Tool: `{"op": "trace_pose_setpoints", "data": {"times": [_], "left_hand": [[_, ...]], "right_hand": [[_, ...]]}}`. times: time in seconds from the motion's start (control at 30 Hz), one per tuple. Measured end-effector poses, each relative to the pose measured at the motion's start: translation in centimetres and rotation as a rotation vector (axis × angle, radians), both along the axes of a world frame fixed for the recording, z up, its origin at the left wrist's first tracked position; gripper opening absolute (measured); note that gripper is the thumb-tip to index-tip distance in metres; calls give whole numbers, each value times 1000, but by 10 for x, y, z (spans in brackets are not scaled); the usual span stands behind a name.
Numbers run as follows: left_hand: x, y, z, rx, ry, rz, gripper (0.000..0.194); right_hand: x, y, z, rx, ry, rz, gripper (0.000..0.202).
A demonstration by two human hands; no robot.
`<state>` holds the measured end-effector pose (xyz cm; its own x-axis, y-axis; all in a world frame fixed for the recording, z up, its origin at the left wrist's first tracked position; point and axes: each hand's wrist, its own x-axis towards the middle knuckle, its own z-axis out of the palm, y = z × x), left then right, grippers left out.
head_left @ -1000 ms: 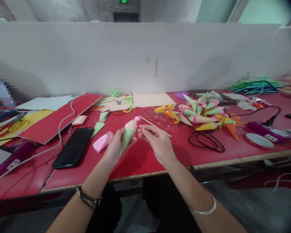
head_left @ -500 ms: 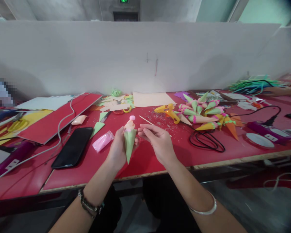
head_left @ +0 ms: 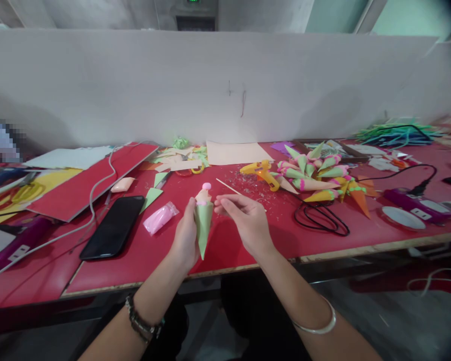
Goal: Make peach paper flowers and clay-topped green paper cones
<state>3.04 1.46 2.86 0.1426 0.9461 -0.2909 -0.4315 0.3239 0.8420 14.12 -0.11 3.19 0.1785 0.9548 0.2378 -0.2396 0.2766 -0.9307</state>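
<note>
Centre of frame: pale green paper cone (head_left: 203, 225), narrow tip toward the bottom, peach upper part, pink ball (head_left: 206, 186) at the top. Gripped in left hand (head_left: 187, 233), thumb along the cone's near side, other fingers mostly hidden behind. Just right of the cone, right hand (head_left: 246, 215): thumb and fingertips drawn narrowly together near the cone's upper edge; cannot tell whether pinching anything small or touching the cone.

Farther out, on red table (head_left: 225, 245): thin wooden stick (head_left: 227, 186) slanting beyond the right hand, partly hidden. Left of centre, pink packet (head_left: 160, 218), then black phone (head_left: 113, 228); green paper piece (head_left: 152, 198) near both. Right of centre, yellow glue gun (head_left: 261, 173) beside a heap of finished-looking cones (head_left: 308, 170); below these, looped black cable (head_left: 319, 225). Right side of frame, white dish (head_left: 403, 218) against purple power strip (head_left: 421, 205). Upper middle, peach sheet (head_left: 238, 153) at the foot of grey partition (head_left: 173, 85).
</note>
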Motion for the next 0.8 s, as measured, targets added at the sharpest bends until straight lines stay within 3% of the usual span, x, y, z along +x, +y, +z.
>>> {"op": "trace_pose_setpoints", "data": {"times": [0.07, 0.2, 0.53, 0.67, 0.8], "left_hand": [[3, -2, 1, 1, -51, 43, 27], [8, -6, 5, 102, -157, -24, 26], [8, -10, 6, 186, -200, -81, 33], [7, -8, 3, 220, -242, -111, 34], [5, -6, 1, 162, -232, -114, 32]], "right_hand": [[-1, -2, 2, 73, -103, -45, 10], [-1, -4, 4, 199, -234, -119, 10], [-1, -1, -1, 167, -183, -113, 11], [-2, 2, -4, 152, -86, -33, 15], [-1, 6, -8, 31, 103, 156, 24]]}}
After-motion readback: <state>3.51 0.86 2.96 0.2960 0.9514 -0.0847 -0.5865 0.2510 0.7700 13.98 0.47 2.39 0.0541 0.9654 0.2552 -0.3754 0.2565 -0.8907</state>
